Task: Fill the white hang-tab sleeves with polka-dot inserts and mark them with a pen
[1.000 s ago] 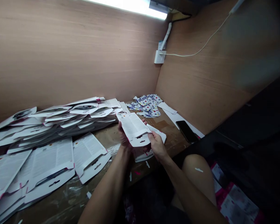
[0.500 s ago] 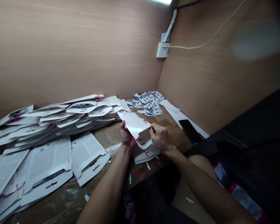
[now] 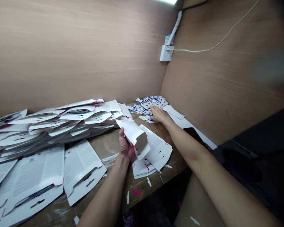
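Note:
My left hand [image 3: 126,145] is closed around the edge of a white cardboard box sleeve [image 3: 133,134], tilted over the table with its near end gaping. My right arm stretches to the back corner. There my right hand [image 3: 158,114] touches a loose pile of white polka-dot cards [image 3: 153,101] with blue lettering, its fingers reaching over them and their tips partly hidden. Below the held sleeve, flat white box sleeves [image 3: 158,148] with hang-hole tabs lie in a small stack on the table.
A large heap of white sleeves [image 3: 61,121] leans along the back wall, with more sleeves [image 3: 84,168] in front. A dark phone [image 3: 194,134] lies partly behind my right forearm, beside white card strips [image 3: 191,126]. Paper scraps [image 3: 149,182] litter the table edge. A wall socket [image 3: 167,53] holds a cable.
My right hand has let go of the sleeve and moved up and away to the polka-dot cards. The left hand keeps the sleeve, whose near end now gapes wider.

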A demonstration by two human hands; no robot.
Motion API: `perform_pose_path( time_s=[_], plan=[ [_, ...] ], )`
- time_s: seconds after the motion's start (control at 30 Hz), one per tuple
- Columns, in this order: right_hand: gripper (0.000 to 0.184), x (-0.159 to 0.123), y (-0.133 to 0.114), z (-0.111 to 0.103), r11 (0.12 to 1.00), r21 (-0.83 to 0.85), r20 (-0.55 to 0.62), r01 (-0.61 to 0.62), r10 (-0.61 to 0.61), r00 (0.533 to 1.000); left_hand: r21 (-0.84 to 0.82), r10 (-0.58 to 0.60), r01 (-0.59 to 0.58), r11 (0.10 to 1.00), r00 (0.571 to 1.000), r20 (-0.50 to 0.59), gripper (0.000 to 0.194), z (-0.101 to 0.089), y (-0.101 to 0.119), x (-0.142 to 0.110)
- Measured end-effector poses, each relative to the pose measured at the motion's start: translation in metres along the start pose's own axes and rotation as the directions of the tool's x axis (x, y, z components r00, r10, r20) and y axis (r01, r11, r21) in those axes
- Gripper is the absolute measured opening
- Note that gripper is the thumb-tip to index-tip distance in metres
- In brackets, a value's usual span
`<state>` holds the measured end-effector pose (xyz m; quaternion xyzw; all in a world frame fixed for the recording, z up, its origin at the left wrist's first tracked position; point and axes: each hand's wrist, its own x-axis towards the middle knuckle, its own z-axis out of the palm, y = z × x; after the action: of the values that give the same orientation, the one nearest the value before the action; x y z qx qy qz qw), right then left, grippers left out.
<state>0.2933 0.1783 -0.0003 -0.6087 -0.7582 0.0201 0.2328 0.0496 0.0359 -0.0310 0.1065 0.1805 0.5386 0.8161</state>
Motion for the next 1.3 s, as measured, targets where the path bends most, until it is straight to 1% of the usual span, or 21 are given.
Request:
perform_pose_path(
  time_s=[0.1, 0.23, 0.3, 0.33, 0.4, 0.47, 0.53, 0.57, 0.6, 0.63, 0.67, 0.73, 0.77, 0.8, 0.87, 0.97, 1.03, 1.1, 1.17, 1.23, 1.3],
  plan=[
    [0.013, 0.004, 0.003, 0.013, 1.000, 0.003, 0.031, 0.031, -0.031, 0.999, -0.007, -0.008, 0.008, 1.000, 1.000, 0.008, 0.079, -0.003, 0.002, -0.001],
    [0.012, -0.031, 0.015, 0.013, 0.998, 0.002, -0.004, 0.066, -0.066, 0.998, -0.030, -0.031, 0.033, 0.999, 0.998, 0.057, 0.085, -0.006, 0.003, -0.001],
    [0.013, -0.055, 0.024, 0.003, 0.994, 0.095, -0.033, 0.058, -0.055, 0.998, -0.026, -0.044, 0.047, 0.999, 0.996, 0.084, 0.086, -0.007, 0.002, -0.001],
    [0.016, -0.067, 0.027, -0.004, 0.981, 0.189, -0.035, 0.049, -0.043, 0.998, -0.020, -0.049, 0.051, 0.998, 0.994, 0.096, 0.086, -0.007, 0.001, -0.001],
    [0.023, -0.091, 0.027, -0.021, 0.910, 0.415, -0.048, 0.020, 0.000, 0.999, -0.005, -0.048, 0.049, 0.999, 0.992, 0.117, 0.086, -0.007, -0.001, -0.001],
    [0.030, -0.116, 0.016, -0.039, 0.833, 0.553, -0.128, -0.004, 0.090, 0.988, 0.002, -0.043, 0.043, 0.999, 0.992, 0.122, 0.087, -0.006, -0.003, -0.001],
    [0.032, -0.145, -0.008, -0.057, 0.825, 0.566, -0.273, 0.002, 0.185, 0.944, -0.003, -0.038, 0.038, 0.999, 0.993, 0.115, 0.089, -0.005, -0.004, -0.002],
    [0.031, -0.161, -0.024, -0.065, 0.843, 0.537, -0.339, 0.018, 0.197, 0.920, -0.011, -0.032, 0.033, 0.999, 0.993, 0.114, 0.089, -0.004, -0.004, -0.003],
    [0.027, -0.178, -0.042, -0.072, 0.871, 0.489, -0.383, 0.050, 0.162, 0.909, -0.020, -0.020, 0.022, 1.000, 0.993, 0.113, 0.088, -0.004, -0.004, -0.004],
    [0.022, -0.195, -0.060, -0.078, 0.900, 0.423, -0.397, 0.109, 0.077, 0.914, -0.027, -0.004, 0.007, 1.000, 0.994, 0.113, 0.087, -0.003, -0.004, -0.005],
    [0.016, -0.210, -0.078, -0.083, 0.920, 0.342, -0.376, 0.193, -0.055, 0.925, -0.030, 0.012, -0.009, 0.999, 0.994, 0.109, 0.087, -0.002, -0.004, -0.006],
    [0.010, -0.235, -0.110, -0.089, 0.920, 0.143, -0.226, 0.364, -0.328, 0.917, -0.017, 0.029, -0.028, 0.999, 0.995, 0.090, 0.088, 0.001, -0.004, -0.008],
    [0.014, -0.243, -0.122, -0.091, 0.906, 0.037, -0.124, 0.421, -0.414, 0.902, -0.007, 0.032, -0.031, 0.999, 0.996, 0.082, 0.088, 0.002, -0.004, -0.010],
    [0.017, -0.247, -0.133, -0.091, 0.890, -0.064, -0.029, 0.452, -0.454, 0.890, 0.002, 0.030, -0.031, 1.000, 0.996, 0.080, 0.088, 0.003, -0.005, -0.011],
    [0.019, -0.245, -0.146, -0.088, 0.863, -0.219, 0.086, 0.456, -0.449, 0.890, 0.010, 0.024, -0.025, 1.000, 0.995, 0.092, 0.085, 0.006, -0.009, -0.013],
    [0.017, -0.231, -0.156, -0.076, 0.857, -0.288, 0.106, 0.426, -0.414, 0.904, 0.018, -0.001, -0.001, 1.000, 0.992, 0.127, 0.078, 0.011, -0.017, -0.015],
    [0.020, -0.224, -0.161, -0.064, 0.887, -0.271, 0.049, 0.375, -0.376, 0.925, 0.011, -0.009, 0.007, 1.000, 0.989, 0.150, 0.075, 0.013, -0.021, -0.017],
    [0.022, -0.225, -0.166, -0.052, 0.928, -0.172, -0.032, 0.332, -0.342, 0.939, -0.015, -0.008, 0.010, 1.000, 0.986, 0.164, 0.075, 0.015, -0.023, -0.019],
    [0.027, -0.233, -0.168, -0.039, 0.938, -0.022, -0.073, 0.346, -0.346, 0.935, -0.041, 0.002, 0.005, 0.999, 0.988, 0.153, 0.076, 0.016, -0.022, -0.021],
    [0.041, -0.241, -0.164, -0.030, 0.922, 0.068, -0.060, 0.381, -0.377, 0.924, -0.049, 0.005, 0.002, 0.999, 0.989, 0.145, 0.076, 0.017, -0.023, -0.023],
    [0.028, -0.241, -0.156, -0.026, 0.918, 0.057, -0.081, 0.393, -0.388, 0.918, -0.049, 0.021, -0.014, 0.999, 0.986, 0.166, 0.075, 0.017, -0.026, -0.023]
  ],
)
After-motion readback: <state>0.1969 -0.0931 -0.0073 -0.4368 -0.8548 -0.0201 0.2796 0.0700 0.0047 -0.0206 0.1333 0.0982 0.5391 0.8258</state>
